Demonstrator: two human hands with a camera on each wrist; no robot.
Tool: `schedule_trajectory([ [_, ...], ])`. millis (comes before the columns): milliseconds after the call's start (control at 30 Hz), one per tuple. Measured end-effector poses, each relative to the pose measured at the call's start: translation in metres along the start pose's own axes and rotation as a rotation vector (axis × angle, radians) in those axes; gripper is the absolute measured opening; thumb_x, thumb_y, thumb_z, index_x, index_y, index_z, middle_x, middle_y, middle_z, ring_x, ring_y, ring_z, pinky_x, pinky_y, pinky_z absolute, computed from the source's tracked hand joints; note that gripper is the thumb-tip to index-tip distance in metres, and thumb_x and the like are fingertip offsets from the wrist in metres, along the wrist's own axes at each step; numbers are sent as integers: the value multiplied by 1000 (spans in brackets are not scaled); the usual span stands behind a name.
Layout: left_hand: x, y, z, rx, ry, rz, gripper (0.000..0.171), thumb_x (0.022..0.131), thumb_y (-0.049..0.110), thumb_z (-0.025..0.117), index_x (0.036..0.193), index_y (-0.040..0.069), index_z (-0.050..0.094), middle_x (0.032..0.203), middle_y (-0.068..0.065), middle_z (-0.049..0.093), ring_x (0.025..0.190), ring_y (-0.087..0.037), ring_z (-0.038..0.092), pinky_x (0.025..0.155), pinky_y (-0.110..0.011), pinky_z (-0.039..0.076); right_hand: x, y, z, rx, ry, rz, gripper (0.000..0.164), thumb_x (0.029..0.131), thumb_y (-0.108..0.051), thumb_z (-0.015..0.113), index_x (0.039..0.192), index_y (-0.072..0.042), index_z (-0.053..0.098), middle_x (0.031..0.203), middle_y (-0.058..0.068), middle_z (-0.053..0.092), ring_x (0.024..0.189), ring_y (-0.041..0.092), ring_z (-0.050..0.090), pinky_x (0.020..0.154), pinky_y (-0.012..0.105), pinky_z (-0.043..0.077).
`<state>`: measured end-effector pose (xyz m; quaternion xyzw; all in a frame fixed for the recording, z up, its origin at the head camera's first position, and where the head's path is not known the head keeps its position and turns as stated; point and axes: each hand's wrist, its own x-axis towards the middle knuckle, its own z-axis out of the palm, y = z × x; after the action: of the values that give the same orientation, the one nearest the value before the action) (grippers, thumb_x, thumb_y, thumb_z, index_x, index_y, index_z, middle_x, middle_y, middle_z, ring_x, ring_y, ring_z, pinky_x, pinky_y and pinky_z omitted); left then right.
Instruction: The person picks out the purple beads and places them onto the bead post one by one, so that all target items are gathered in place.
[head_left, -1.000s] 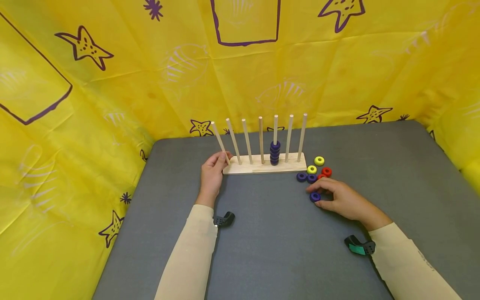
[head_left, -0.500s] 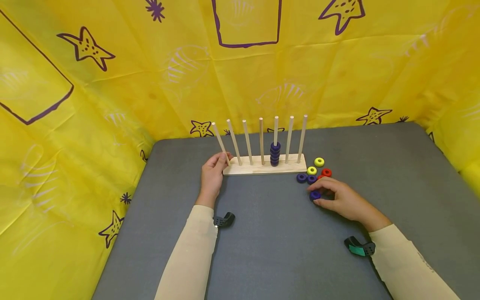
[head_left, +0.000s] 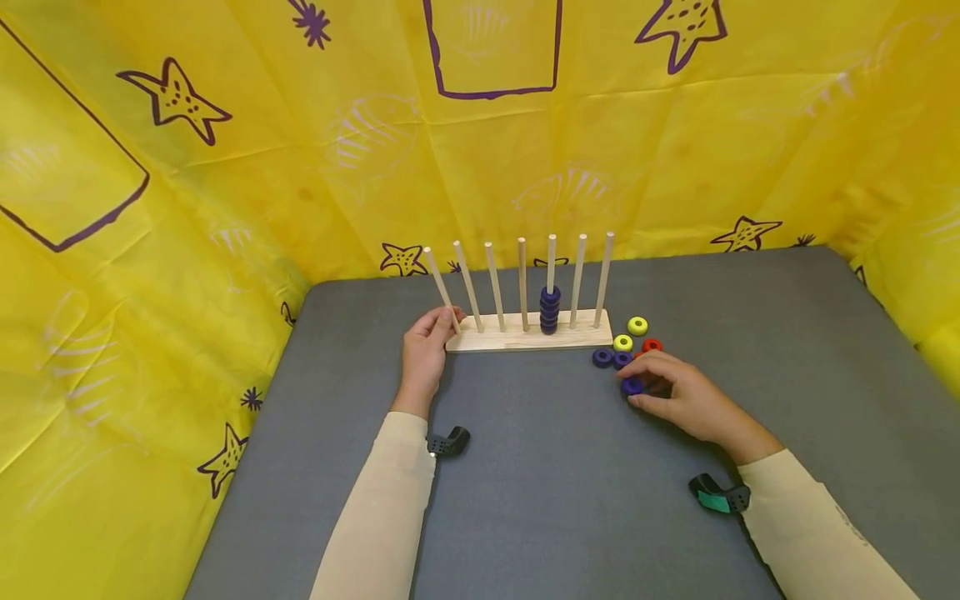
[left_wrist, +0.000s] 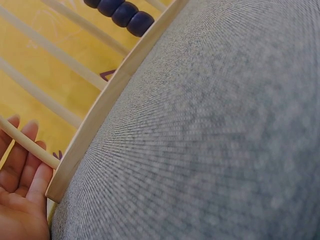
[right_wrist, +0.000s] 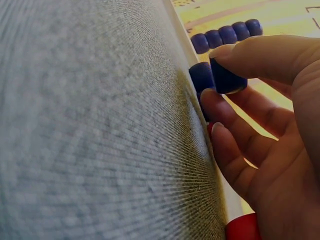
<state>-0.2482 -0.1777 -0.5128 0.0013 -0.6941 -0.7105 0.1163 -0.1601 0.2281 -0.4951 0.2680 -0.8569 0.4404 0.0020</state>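
In the head view, a wooden peg stand (head_left: 495,340) with several upright pegs lies toward the back of the table. My left hand (head_left: 423,354) holds its left end, thumb and fingers about the outermost peg; the left wrist view has the fingers (left_wrist: 17,172) behind that peg. Dark blue rings (head_left: 550,311) are stacked on one peg right of the middle. To the right of the stand, my right hand (head_left: 686,400) pinches a dark blue ring (right_wrist: 227,77) between thumb and fingers. Two more blue rings (head_left: 602,357) lie just beyond its fingertips.
Two yellow rings (head_left: 637,326) and red rings (head_left: 652,345) lie near the stand's right end; the right hand partly hides the red ones. Yellow patterned cloth (head_left: 480,167) hangs behind and beside the grey table (head_left: 540,500).
The blue ring in my right hand has shifted slightly away from me, toward the other rings. My left hand stays at the stand's end.
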Motion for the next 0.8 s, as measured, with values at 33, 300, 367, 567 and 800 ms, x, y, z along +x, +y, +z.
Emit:
schedule_trajectory([
  [33,0,0,0,1,0,0,37,111,30,68,121,-4,78,117,-19,77,116,-28,71,105,-41,56,0,0,0,2,7,-6,33,93,3,86,122,-9,76,116,-3,71,98,16,63,83,31,57],
  [300,0,1,1,4,-2,0,37,112,30,67,122,-4,77,117,-18,77,117,-30,71,105,-40,56,1,-3,0,-5,34,-16,34,93,3,86,123,-8,76,116,-3,70,99,16,64,84,29,58],
  [367,0,0,0,0,-2,0,37,111,30,67,122,-4,77,117,-18,77,117,-30,71,106,-40,55,2,-4,0,-11,41,-22,34,92,4,86,123,-8,76,116,-3,71,99,16,64,84,28,58],
  [567,0,0,0,2,-4,2,38,111,31,68,121,-4,77,116,-17,77,116,-29,71,105,-40,56,2,-6,0,-22,77,-63,37,88,10,87,120,-4,76,114,-1,71,97,15,63,81,25,56],
  [800,0,-1,0,4,-2,1,37,111,32,68,121,-3,78,116,-17,77,116,-29,72,104,-39,56,3,-9,-1,-9,99,-99,37,87,10,88,119,-5,76,117,0,69,96,16,64,80,27,58],
])
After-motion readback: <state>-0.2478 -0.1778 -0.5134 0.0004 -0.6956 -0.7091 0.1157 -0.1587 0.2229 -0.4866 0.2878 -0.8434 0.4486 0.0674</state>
